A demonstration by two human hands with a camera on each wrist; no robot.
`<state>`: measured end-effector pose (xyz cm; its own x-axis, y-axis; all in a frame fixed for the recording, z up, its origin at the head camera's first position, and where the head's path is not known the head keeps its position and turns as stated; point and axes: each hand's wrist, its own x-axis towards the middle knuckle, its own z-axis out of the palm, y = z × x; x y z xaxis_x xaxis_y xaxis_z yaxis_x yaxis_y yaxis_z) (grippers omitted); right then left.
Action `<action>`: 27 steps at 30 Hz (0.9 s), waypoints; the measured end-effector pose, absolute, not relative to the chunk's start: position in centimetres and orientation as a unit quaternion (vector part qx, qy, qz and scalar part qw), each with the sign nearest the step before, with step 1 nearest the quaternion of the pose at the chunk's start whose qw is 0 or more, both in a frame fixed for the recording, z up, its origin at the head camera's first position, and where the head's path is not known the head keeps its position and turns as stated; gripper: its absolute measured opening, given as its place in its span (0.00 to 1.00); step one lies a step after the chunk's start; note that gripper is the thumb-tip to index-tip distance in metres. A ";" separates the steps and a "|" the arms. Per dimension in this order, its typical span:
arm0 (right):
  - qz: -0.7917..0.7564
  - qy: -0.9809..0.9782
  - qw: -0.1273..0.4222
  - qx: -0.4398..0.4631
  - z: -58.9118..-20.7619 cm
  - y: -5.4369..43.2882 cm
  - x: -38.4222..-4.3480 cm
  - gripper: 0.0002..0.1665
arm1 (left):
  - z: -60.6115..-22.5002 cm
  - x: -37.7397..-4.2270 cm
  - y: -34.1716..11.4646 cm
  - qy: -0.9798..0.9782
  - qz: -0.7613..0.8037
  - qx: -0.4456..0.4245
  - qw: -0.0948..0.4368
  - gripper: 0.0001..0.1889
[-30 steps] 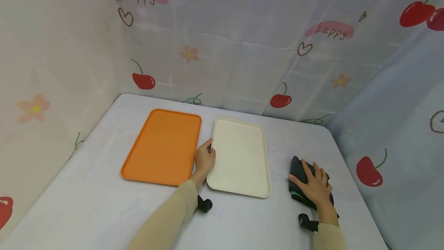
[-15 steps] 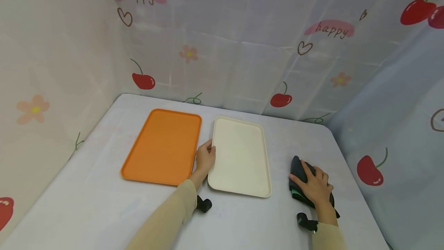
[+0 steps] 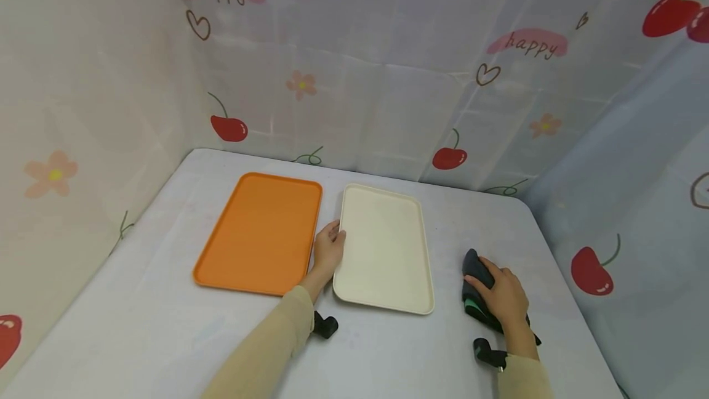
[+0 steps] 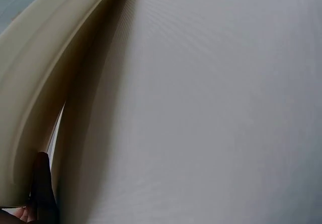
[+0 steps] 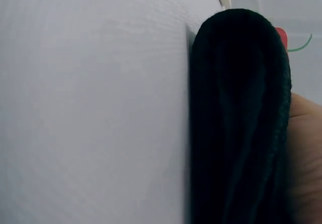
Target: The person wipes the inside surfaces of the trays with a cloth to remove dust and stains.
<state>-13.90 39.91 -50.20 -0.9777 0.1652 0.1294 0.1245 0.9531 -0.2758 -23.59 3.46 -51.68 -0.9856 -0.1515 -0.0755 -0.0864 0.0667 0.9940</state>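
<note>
My left hand (image 3: 329, 250) grips the left edge of a cream rectangular tray (image 3: 384, 248), thumb on top. In the left wrist view a finger (image 4: 43, 183) shows in shadow under the rim of the tray (image 4: 30, 93), which stands slightly off the white surface there. At the right, my right hand (image 3: 506, 297) grips a folded dark grey cloth (image 3: 475, 270) with a green strip along its edge, fingers curled over its far side. In the right wrist view the cloth (image 5: 239, 113) shows its thick rounded fold, and part of the hand (image 5: 307, 158) lies against it.
An orange tray (image 3: 260, 233) lies flat left of the cream one, close beside my left forearm. The white table (image 3: 399, 350) ends at a back edge against a curtain (image 3: 354, 97) printed with cherries, and more curtain hangs along both sides.
My right hand's fingers, spread over the cloth before, have drawn together and curled, bunching it narrower. The left hand and cream tray have barely shifted.
</note>
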 end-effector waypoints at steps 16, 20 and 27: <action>0.132 -0.984 0.079 -0.091 -50.4 39.8 -13.7 0.42 | -51.5 -23.5 3.5 -0.728 -0.681 0.078 -0.013 0.17; 0.129 -0.984 0.085 -0.093 -50.5 39.8 -13.8 0.42 | -51.5 -23.4 3.5 -0.715 -0.695 0.076 -0.021 0.18; 0.127 -0.983 0.098 -0.091 -50.6 39.8 -13.9 0.41 | -51.6 -23.6 3.4 -0.694 -0.715 0.070 -0.042 0.20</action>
<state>-13.85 39.79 -50.61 -0.9641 0.2040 0.1702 0.1539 0.9510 -0.2680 -23.55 3.37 -51.56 -0.9866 -0.0371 -0.1591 -0.1579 -0.0320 0.9869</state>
